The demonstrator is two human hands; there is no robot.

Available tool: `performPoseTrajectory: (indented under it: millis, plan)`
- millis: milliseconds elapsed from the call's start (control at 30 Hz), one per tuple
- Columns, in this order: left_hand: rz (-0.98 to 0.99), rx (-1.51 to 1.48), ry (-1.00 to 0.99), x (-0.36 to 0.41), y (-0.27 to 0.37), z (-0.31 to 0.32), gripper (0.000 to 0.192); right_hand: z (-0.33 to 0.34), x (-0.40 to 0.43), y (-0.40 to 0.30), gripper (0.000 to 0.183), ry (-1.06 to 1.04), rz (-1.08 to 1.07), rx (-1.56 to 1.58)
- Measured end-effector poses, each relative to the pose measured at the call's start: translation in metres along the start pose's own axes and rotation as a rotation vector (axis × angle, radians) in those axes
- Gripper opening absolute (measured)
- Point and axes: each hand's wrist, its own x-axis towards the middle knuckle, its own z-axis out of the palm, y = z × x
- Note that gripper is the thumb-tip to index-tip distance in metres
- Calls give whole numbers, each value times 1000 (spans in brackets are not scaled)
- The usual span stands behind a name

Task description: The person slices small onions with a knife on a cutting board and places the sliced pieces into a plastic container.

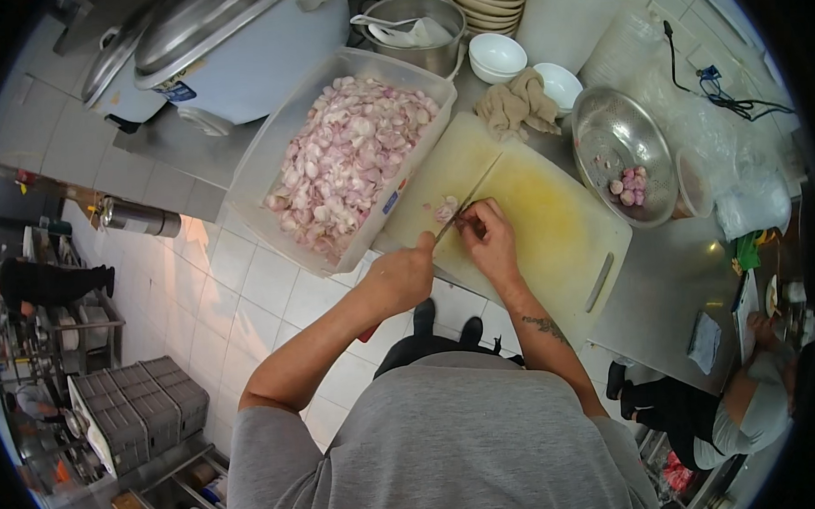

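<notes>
My left hand (400, 274) grips a kitchen knife by its handle, which the fist hides. The knife's narrow blade (481, 181) points up and to the right over a white plastic cutting board (549, 207) with yellow stains. Just right of the blade, my right hand (488, 236) pinches a small piece, seemingly a shallot, mostly covered by the bent fingers. Thin shallot slices (446, 210) lie on the board along the blade's left side. Left of the board stands a translucent plastic tub (254, 176) with a large heap of sliced shallots (359, 161).
A steel colander (590, 137) holding several whole shallots (629, 187) sits right of the board. Behind are a crumpled cloth (517, 103), white bowls (498, 54) and a steel pot (409, 50). Large rice cookers (235, 64) stand back left. Another person (714, 405) is at the right.
</notes>
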Motion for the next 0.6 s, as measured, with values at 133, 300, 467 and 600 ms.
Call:
performPoseTrajectory:
  millis: [133,300,467,600]
  plan:
    - [57,-55,58,13,-8,12,21,0,-1,1,11,1,-6,12]
    - [76,-69,108,25,-6,16,20,1,0,2,12,14,-36,-31]
    - [57,-106,88,9,-4,4,19,-1,-4,2,12,12,-16,-17]
    - [17,-70,19,3,-3,-3,19,0,-2,2,12,7,-5,9]
